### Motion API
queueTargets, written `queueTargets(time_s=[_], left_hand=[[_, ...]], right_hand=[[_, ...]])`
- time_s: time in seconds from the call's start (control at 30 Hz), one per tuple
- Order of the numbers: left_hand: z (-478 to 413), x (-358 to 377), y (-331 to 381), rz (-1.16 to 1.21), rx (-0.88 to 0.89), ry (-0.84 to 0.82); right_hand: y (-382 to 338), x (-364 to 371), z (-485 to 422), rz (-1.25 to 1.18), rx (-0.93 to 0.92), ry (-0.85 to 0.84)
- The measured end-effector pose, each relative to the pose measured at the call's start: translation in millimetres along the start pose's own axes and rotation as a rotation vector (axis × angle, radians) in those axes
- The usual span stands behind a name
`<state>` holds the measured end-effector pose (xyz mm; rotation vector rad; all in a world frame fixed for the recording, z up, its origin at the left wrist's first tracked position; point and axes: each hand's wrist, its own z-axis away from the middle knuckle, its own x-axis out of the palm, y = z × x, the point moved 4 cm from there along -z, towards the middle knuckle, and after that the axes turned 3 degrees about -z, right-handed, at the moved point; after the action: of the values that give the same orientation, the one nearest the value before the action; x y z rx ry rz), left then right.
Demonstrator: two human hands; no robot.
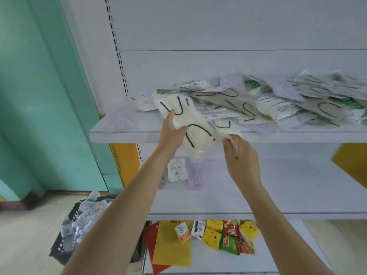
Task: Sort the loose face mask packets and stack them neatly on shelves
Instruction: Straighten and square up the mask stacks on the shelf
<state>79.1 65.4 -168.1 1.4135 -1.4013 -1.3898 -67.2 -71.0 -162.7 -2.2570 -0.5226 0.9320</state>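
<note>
A person's left hand (171,133) grips a white mask packet (198,132) with black ear loops, fingers curled round its left side, while the right hand (241,155) pinches its lower right edge. The packet is held tilted over the front edge of the upper shelf (139,135). Behind it, a loose pile of mask packets (278,100) sprawls toward the shelf's right end.

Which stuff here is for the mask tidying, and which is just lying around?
For the job: white mask packet, gripped by left hand and right hand; mask pile on top shelf; few masks on middle shelf.
Just lying about: snack packets; yellow sheet; crate of bottles.
</note>
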Motion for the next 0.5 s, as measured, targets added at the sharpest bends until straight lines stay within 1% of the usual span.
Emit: queueTargets(time_s=[0.03, 0.1, 0.2, 0.27, 0.3, 0.33, 0.37, 0.4, 0.43, 0.5], left_hand=[[-6, 5, 2, 0.026, -0.022, -0.011], [-14, 13, 3, 0.05, -0.05, -0.036], [-21, 16, 2, 0.067, -0.054, -0.037], [-20, 14, 3, 0.082, -0.038, -0.028], [-19, 13, 3, 0.074, -0.021, -0.021], [-16, 12, 4, 0.054, 0.0, -0.017], [-13, 11, 6, 0.055, 0.016, -0.017], [-9, 9, 8, 0.109, 0.013, -0.03], [-5, 7, 11, 0.216, -0.003, -0.05], [5, -2, 16, 0.406, -0.006, -0.084]], right_hand=[[1, -11, -1, -0.002, 0.015, 0.035], [6, -37, 6, -0.05, 0.079, 0.157], [18, -77, 22, -0.191, 0.166, 0.454], [17, -93, 25, -0.295, 0.162, 0.629], [11, -95, 22, -0.324, 0.115, 0.664], [2, -90, 16, -0.341, 0.034, 0.645], [-8, -80, 10, -0.339, -0.067, 0.57], [-18, -64, 4, -0.309, -0.173, 0.448], [-26, -45, -2, -0.248, -0.28, 0.287], [-32, -3, -6, -0.049, -0.453, -0.056]])
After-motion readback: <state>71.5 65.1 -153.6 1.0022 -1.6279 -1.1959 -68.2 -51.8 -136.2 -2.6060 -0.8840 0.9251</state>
